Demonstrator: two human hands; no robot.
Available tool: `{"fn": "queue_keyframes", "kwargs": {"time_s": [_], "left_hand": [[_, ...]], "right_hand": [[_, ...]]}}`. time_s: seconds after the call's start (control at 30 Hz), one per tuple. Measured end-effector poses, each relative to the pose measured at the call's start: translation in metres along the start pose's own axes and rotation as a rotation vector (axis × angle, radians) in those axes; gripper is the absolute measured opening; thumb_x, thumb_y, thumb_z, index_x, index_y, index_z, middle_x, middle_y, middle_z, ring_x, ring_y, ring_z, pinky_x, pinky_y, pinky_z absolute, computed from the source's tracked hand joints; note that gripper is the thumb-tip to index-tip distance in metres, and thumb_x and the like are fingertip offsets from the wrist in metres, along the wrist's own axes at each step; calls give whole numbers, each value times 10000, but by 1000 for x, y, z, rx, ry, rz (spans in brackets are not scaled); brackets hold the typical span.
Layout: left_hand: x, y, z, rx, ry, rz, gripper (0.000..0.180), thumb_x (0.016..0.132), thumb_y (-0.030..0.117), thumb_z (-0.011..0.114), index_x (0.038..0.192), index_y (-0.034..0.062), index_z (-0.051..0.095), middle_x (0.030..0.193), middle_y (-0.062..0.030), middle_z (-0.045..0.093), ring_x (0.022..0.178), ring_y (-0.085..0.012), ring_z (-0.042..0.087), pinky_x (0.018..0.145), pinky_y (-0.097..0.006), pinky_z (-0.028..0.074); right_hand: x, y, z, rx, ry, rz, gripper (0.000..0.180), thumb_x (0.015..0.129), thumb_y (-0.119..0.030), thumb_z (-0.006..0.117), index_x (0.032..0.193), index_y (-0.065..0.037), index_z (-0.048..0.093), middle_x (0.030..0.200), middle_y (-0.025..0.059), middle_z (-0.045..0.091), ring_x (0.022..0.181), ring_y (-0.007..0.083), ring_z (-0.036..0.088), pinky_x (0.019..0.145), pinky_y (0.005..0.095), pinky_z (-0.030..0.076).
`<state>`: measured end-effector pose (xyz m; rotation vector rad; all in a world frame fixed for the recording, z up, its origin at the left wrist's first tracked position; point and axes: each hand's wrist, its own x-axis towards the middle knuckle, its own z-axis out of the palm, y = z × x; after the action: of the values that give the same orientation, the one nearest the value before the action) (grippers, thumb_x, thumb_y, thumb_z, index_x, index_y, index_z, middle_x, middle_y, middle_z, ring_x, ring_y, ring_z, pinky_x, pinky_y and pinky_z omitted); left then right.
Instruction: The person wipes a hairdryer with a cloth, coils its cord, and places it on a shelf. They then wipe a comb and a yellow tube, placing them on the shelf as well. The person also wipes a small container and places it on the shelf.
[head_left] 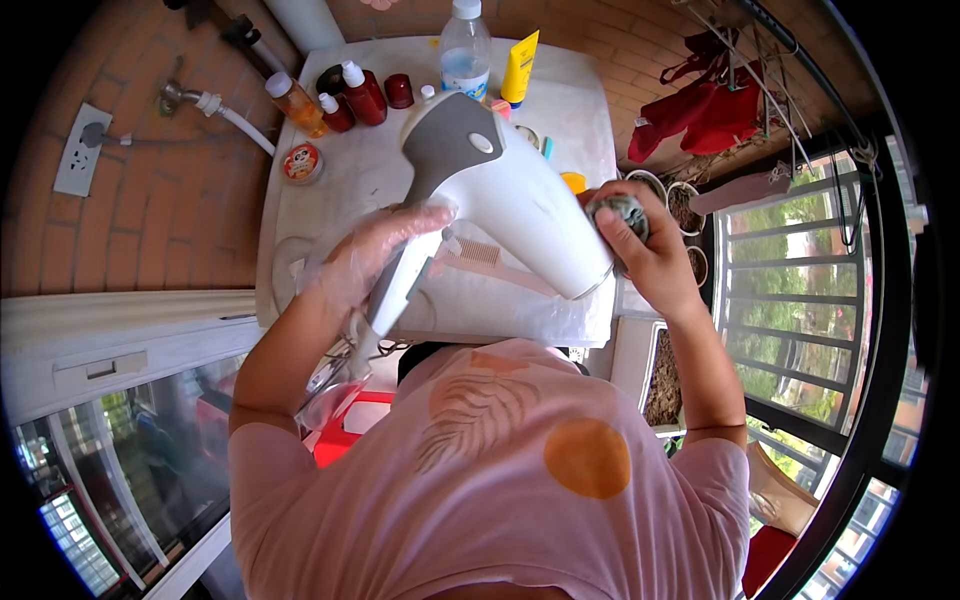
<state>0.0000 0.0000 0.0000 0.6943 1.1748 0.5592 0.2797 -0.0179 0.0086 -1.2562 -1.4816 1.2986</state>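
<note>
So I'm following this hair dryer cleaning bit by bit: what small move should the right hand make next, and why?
Probably press the grey scouring pad onto the white barrel of the hair dryer and rub. The right hand pinches the pad right beside the nozzle end, while the left hand, in a clear plastic glove, grips the handle and holds the dryer up over the table.
</note>
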Motion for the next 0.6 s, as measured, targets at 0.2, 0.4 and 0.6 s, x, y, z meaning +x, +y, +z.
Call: {"fn": "queue_keyframes", "kwargs": {"time_s": [0.2,0.4,0.6], "left_hand": [[-23,-15,12,-66,-26,154,354,716,237,602,975,0,556,777,-72,583,728,-151,558,674,-268,432],[-41,-28,32,-207,74,222,389,665,125,606,1003,-45,516,793,-104,533,684,-196,536,631,-303,431],[-40,-40,26,-38,-43,204,339,708,110,617,1014,-22,547,897,-107,609,850,-179,589,780,-313,461]], "right_hand": [[-3,-39,3,-225,-23,-382,265,768,-96,644,986,0,528,902,87,531,845,164,521,754,261,409],[-7,-54,1,-614,-55,-529,239,638,18,690,855,-14,594,868,107,531,793,252,532,697,324,434],[-4,-71,15,-601,-99,-646,308,591,55,685,871,-27,586,836,101,549,790,270,539,683,349,436]]}}
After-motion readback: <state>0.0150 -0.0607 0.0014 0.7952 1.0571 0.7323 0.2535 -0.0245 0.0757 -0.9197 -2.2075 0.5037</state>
